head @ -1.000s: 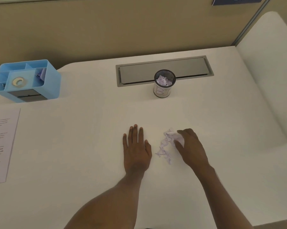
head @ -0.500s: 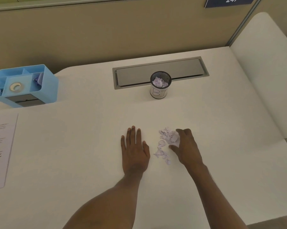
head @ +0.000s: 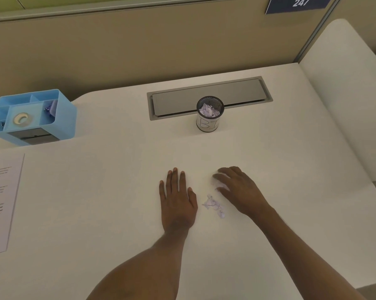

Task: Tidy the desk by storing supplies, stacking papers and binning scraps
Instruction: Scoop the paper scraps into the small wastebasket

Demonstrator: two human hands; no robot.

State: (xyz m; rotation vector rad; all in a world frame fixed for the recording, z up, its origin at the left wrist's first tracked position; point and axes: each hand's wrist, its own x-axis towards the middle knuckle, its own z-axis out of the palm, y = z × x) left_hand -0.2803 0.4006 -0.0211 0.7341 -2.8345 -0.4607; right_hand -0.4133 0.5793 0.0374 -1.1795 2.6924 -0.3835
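Clutching scrap (head: pixel 219 184) in right hand (head: pixel 241 191), cup (head: pixel 207 124) marked "BI", sign (head: pixel 299 4) "247"

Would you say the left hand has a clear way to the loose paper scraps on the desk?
Probably yes: the scraps lie on the desk just right of the left hand, nothing between them; the right hand grips a separate wad.

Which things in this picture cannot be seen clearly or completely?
Head view:
Crumpled white paper scrap: mostly covered by the gripping right hand, blurred.
Printed white paper sheet: cut off by left edge, text unreadable.
Light blue plastic organiser: small purple items too small to identify.
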